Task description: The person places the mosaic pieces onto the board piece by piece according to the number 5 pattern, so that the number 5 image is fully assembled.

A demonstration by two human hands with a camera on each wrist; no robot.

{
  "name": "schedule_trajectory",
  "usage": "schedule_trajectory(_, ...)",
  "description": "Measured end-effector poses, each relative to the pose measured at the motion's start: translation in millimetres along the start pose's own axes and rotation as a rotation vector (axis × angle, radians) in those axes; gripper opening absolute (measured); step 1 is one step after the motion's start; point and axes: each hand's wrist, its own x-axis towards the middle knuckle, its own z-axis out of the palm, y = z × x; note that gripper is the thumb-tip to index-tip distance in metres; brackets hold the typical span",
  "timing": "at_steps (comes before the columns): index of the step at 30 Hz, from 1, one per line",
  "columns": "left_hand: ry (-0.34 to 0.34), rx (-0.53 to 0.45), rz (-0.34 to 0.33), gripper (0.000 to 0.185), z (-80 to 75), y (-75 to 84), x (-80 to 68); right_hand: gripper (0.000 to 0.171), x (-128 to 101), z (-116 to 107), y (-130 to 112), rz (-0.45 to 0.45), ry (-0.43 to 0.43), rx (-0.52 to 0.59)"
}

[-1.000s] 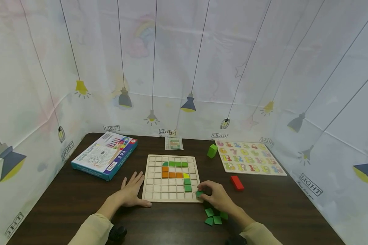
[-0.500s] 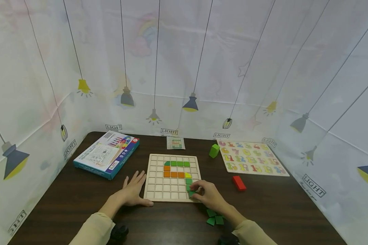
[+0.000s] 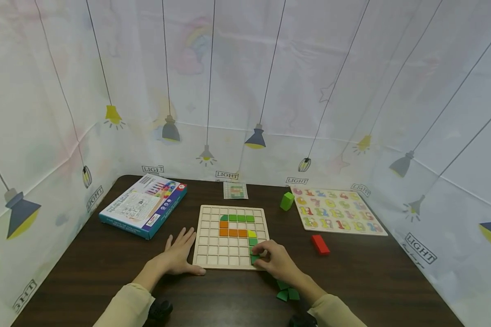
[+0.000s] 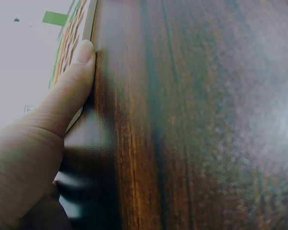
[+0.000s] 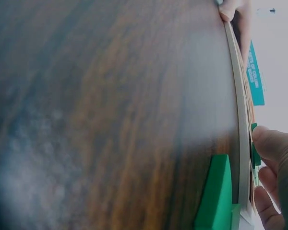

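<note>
Right hand (image 3: 279, 262) fingers pinch green tile (image 3: 254, 259), apparently; left hand (image 3: 179, 255) flat; "LIGHT" backdrop.

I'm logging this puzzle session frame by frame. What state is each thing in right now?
Grid board: flat on the table, partly filled with green, orange and yellow tiles.
Green tile: at the board's bottom row, pinched by the right hand.
Left hand: flat, fingers straight, thumb against the board's edge.
Loose green tiles: lying on the table.
Box: closed, flat.
Red block: lying untouched.
</note>
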Motion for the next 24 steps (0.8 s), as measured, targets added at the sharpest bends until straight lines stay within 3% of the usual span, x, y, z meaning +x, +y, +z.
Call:
schedule_trajectory(17, -0.01, 0.002, 0.004, 0.116, 0.9, 4.2, -0.2, 0.025, -5.4, 0.2, 0.1, 0.045, -0.013, -0.013)
schedule_trajectory(24, -0.005, 0.002, 0.006, 0.117, -0.9, -0.2, -1.2, 0.022, -1.0, -6.3, 0.2, -0.008, 0.016, 0.028)
